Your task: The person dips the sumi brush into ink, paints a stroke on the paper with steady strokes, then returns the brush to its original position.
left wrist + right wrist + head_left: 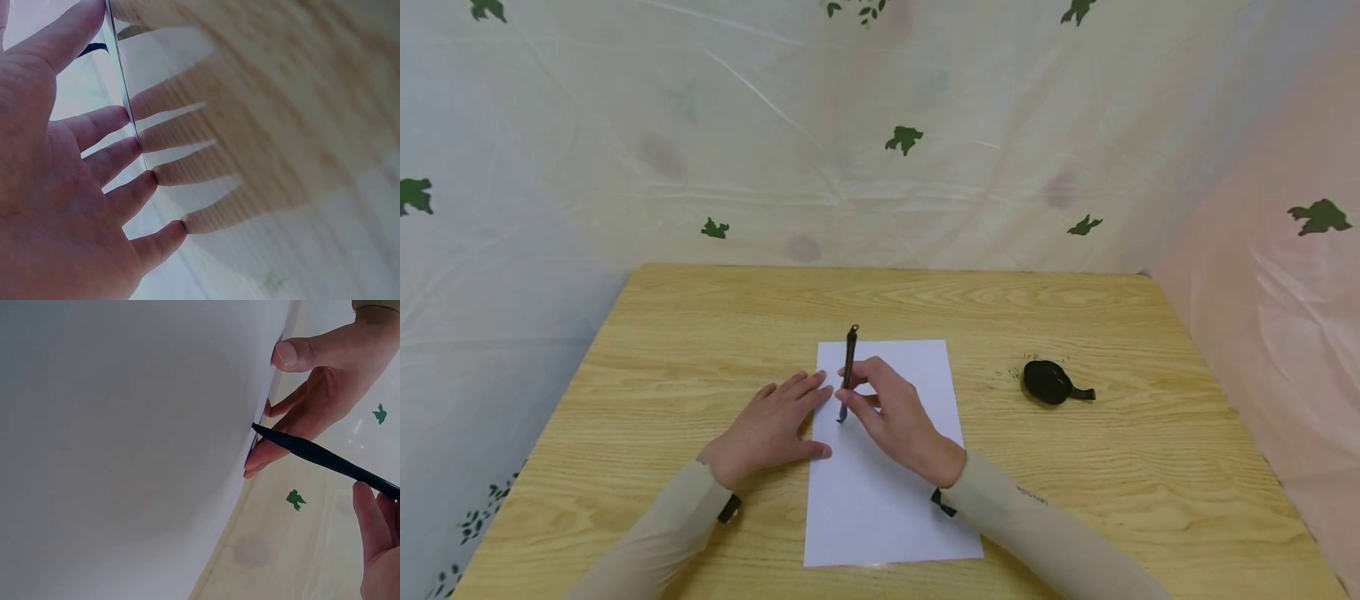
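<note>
A white sheet of paper (887, 467) lies on the wooden table (700, 333). My right hand (891, 412) pinches a slim black brush pen (847, 367), held nearly upright with its tip touching the paper near its left edge. In the right wrist view the pen (325, 456) meets the sheet (125, 437) at the edge. My left hand (775, 425) lies flat with straight fingers on the table, fingertips pressing the paper's left edge. The left wrist view shows those spread fingers (112, 162) on the sheet edge.
A small black round dish with a short handle (1051, 382) sits on the table right of the paper, with tiny dark specks beside it. A pale plastic sheet printed with green leaves (904, 138) hangs behind and to both sides.
</note>
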A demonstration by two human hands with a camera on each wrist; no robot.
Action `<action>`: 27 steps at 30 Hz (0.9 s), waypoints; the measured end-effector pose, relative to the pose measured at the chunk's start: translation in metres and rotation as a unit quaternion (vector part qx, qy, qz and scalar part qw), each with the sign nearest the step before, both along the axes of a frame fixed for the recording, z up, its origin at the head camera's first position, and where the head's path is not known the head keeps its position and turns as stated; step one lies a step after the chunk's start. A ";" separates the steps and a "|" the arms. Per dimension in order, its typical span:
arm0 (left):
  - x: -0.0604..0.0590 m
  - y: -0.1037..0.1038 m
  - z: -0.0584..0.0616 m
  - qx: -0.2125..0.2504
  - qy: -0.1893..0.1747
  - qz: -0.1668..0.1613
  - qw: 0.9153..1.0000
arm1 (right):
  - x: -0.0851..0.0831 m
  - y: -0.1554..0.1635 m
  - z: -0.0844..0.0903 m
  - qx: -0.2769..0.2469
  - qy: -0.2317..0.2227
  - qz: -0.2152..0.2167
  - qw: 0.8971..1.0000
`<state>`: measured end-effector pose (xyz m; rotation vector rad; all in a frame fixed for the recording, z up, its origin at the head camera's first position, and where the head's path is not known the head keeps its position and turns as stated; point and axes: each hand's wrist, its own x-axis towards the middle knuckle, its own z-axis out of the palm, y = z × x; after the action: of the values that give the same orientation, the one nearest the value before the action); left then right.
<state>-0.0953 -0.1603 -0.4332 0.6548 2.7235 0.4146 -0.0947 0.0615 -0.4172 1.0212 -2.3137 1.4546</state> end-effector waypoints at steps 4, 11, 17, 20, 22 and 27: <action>0.000 0.000 0.000 -0.002 0.000 0.001 1.000 | 0.000 0.001 -0.001 0.005 -0.002 -0.004 1.000; 0.000 0.000 0.000 -0.004 -0.001 0.000 1.000 | -0.001 0.003 -0.002 0.006 -0.002 -0.015 1.000; 0.000 0.000 0.000 -0.003 0.000 -0.002 1.000 | -0.001 0.004 -0.004 0.003 0.002 -0.018 1.000; 0.000 0.000 0.000 -0.002 0.002 -0.002 1.000 | -0.001 0.005 -0.005 -0.001 -0.002 -0.017 1.000; 0.000 0.000 0.000 -0.002 0.002 0.000 1.000 | -0.001 0.007 -0.004 0.000 -0.006 -0.018 1.000; 0.000 0.001 0.000 -0.004 0.002 0.001 1.000 | -0.001 0.009 -0.004 0.006 -0.013 -0.025 1.000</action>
<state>-0.0951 -0.1597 -0.4333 0.6521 2.7286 0.4021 -0.0956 0.0701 -0.4217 0.9457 -2.3503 1.4452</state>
